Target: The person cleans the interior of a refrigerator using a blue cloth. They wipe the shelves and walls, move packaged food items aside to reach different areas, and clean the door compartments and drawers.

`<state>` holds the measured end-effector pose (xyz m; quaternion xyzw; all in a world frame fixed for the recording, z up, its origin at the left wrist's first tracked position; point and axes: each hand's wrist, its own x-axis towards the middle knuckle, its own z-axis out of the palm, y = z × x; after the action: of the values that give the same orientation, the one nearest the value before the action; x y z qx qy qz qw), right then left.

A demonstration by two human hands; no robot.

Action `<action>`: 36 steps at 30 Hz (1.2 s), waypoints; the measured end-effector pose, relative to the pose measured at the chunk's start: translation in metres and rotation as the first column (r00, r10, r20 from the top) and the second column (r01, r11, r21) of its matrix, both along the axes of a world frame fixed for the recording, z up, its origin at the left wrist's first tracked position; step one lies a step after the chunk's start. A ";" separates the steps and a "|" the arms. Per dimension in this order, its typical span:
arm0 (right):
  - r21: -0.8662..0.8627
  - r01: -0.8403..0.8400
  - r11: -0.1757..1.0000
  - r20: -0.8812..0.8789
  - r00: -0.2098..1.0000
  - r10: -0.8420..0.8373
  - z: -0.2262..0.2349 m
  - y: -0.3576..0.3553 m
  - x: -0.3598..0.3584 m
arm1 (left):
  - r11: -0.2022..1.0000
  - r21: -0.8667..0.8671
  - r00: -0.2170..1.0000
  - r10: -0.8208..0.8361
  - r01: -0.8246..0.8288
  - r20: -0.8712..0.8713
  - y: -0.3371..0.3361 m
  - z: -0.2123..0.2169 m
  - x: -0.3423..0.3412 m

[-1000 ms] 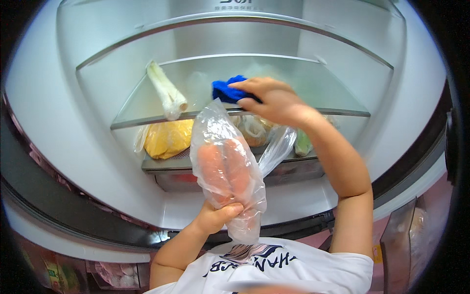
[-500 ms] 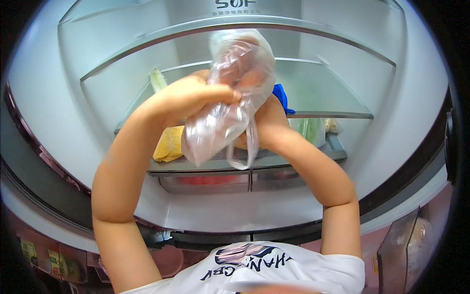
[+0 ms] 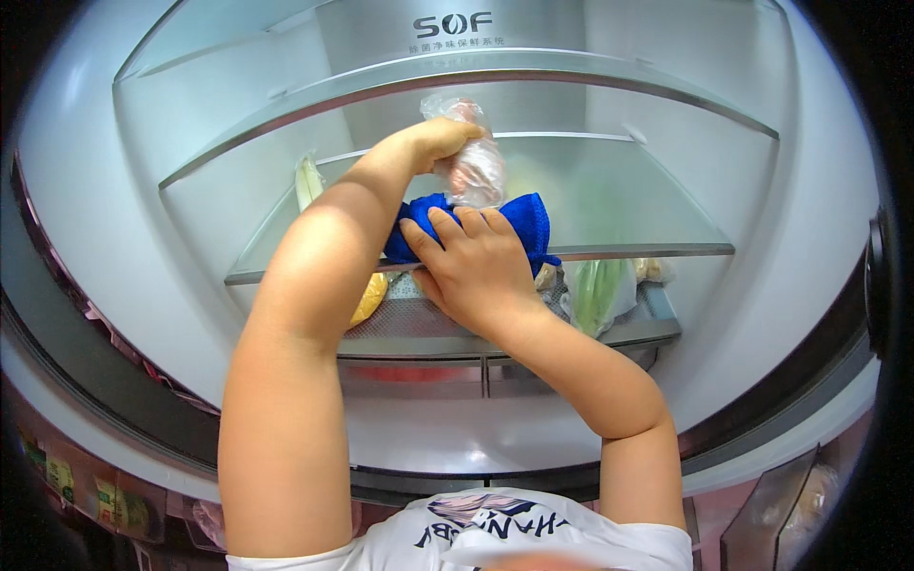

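A person's left hand (image 3: 446, 141) grasps a clear plastic bag (image 3: 474, 173) with pinkish-orange contents, toward the back of the middle glass shelf (image 3: 657, 224) in a refrigerator, while the right hand (image 3: 476, 265) clasps a blue cloth (image 3: 526, 221) at that shelf's front edge, fingers spread over the top. The bag's long axis runs front to back, its far end toward the rear wall and leaning slightly left, its near end just behind the cloth; whether its underside rests on the glass cannot be told.

A second ago the bag hangs in front of the shelf, close to the person; now it is farther in, and the cloth, bunched then, lies wider along the edge.

A pale, long vegetable (image 3: 309, 183) lies at the shelf's left. Below, a yellow item (image 3: 369, 300) and a bagged green vegetable (image 3: 600, 295) sit on the lower shelf (image 3: 438, 319).

Bold dark lettering (image 3: 453, 26) over a smaller line of characters marks the rear panel; the white shirt (image 3: 609, 544) bears dark print, inverted to the camera.
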<state>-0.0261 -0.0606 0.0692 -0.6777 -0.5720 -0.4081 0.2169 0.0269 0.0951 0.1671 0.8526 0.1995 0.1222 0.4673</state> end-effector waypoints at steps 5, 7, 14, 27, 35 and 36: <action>-0.079 -0.088 0.993 -0.104 0.991 0.079 0.013 -0.008 -0.001 | 0.963 0.249 0.982 -0.058 0.103 -0.180 0.005 -0.003 0.015; -0.133 -0.115 0.984 -0.133 0.986 0.097 0.019 -0.007 0.001 | 0.926 0.351 0.970 -0.052 0.136 -0.238 0.014 0.003 0.002; -0.332 -0.097 0.938 -0.220 0.975 0.023 0.042 -0.002 0.011 | 0.712 0.695 0.994 -0.097 0.101 -0.045 0.037 0.022 -0.103; -0.684 0.243 0.688 -0.070 0.917 -0.393 0.075 0.106 -0.001 | 0.617 0.786 0.823 0.461 -0.029 -0.332 0.059 -0.003 -0.165; -0.545 -0.193 0.816 -0.295 0.955 0.030 0.061 0.045 0.003 | 0.981 0.132 0.928 0.179 -0.143 -0.326 0.105 -0.012 -0.181; -0.533 -0.219 0.818 -0.328 0.944 0.039 0.066 0.037 0.001 | 0.981 0.088 0.947 0.189 -0.171 -0.260 0.103 -0.010 -0.190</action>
<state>-0.0252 -0.0241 0.1352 -0.7246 -0.6716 -0.0974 0.1201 -0.1636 0.1981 0.1571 0.8541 0.3336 0.0546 0.3952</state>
